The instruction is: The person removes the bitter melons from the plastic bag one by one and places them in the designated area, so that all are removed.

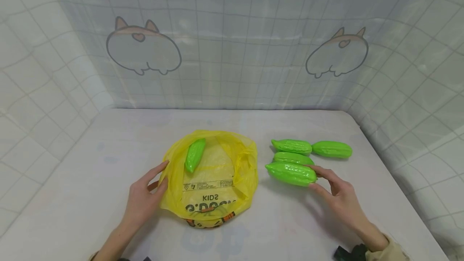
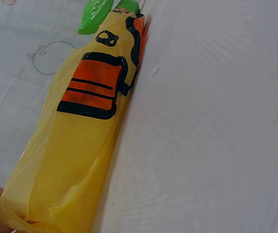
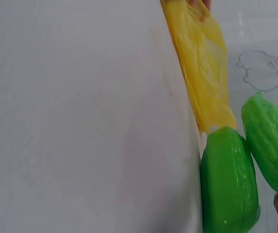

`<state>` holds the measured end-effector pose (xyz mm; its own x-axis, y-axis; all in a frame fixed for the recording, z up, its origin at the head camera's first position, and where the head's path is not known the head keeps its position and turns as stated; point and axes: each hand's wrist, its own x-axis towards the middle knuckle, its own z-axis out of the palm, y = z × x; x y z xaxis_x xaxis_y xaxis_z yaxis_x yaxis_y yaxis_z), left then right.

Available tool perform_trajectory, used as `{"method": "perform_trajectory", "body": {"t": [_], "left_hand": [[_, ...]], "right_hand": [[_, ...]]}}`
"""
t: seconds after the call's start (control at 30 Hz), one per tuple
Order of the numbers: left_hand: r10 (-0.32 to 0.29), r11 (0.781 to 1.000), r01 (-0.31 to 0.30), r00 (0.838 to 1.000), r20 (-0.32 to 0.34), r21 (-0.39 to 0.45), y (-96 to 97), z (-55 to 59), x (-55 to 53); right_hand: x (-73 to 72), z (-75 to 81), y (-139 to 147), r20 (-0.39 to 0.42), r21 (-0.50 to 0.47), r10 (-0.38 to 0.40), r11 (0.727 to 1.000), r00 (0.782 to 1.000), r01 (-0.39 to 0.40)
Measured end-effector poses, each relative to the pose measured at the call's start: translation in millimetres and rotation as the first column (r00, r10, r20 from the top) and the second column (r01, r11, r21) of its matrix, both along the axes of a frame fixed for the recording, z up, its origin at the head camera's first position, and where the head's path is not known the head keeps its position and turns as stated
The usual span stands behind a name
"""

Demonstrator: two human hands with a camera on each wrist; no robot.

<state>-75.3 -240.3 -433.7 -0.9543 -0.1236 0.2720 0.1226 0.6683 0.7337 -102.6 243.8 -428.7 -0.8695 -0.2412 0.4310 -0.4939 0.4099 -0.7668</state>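
Note:
A yellow plastic bag [image 1: 250,196] stands on the table with its mouth spread wide. One glossy green bitter melon [image 1: 195,155] lies inside it. My left hand [image 1: 142,198] pinches the bag's left rim between fingers and thumb. With fingertips and thumb, my right hand [image 1: 342,200] grips the right end of another bitter melon [image 1: 291,173], its pointed tip towards the bag. In the right wrist view this held bitter melon [image 3: 269,141] is raised beside a lower bitter melon [image 3: 228,182].
Behind the held one are a bitter melon [image 1: 291,157], one farther back [image 1: 291,146] and one to its right [image 1: 331,149]. The white table [image 1: 90,180] meets a grid-patterned curtain [image 1: 239,51] at the back, and similar sheets flank both sides.

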Motion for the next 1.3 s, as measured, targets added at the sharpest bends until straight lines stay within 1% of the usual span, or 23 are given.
{"method": "perform_trajectory", "body": {"t": [0.1, 0.23, 0.53, 0.67, 0.93, 1.13, 1.3], "left_hand": [[0.004, 1.0, -0.004, 1.0, 0.001, -0.008, -0.1, -0.8, 0.1], [0.006, 1.0, -0.006, 1.0, 0.008, -0.012, -0.2, -1.4, 0.0], [0.005, 1.0, -0.005, 1.0, 0.009, 0.0, 0.5, 0.4, -0.4], [0.003, 1.0, -0.003, 1.0, 0.002, 0.004, 1.0, 1.4, 0.0], [0.001, 1.0, -0.001, 1.0, -0.005, 0.003, 1.2, 1.5, 0.2], [0.001, 1.0, -0.001, 1.0, -0.007, 0.004, 1.1, 0.8, 0.0], [0.002, 1.0, -0.002, 1.0, 0.0, 0.001, 1.3, 0.6, -0.2]], "right_hand": [[-0.7, 0.2, 5, 0.003, -0.001, -0.004, 1.0, 1.0, 0.004], [-2.4, 0.2, 11, -0.013, 0.007, -0.012, 1.0, 1.0, 0.012], [-4.2, 2.9, 25, -0.074, 0.014, -0.05, 0.999, 0.996, 0.052], [-5.8, 2.6, 31, -0.078, 0.013, -0.067, 0.998, 0.995, 0.068], [-6.9, 2.0, 44, -0.05, 0.031, -0.12, 0.992, 0.992, 0.121], [-8.9, 1.7, 56, -0.063, 0.035, -0.147, 0.988, 0.987, 0.15], [-12.6, -0.5, 65, -0.075, 0.027, -0.15, 0.988, 0.986, 0.152]]}}
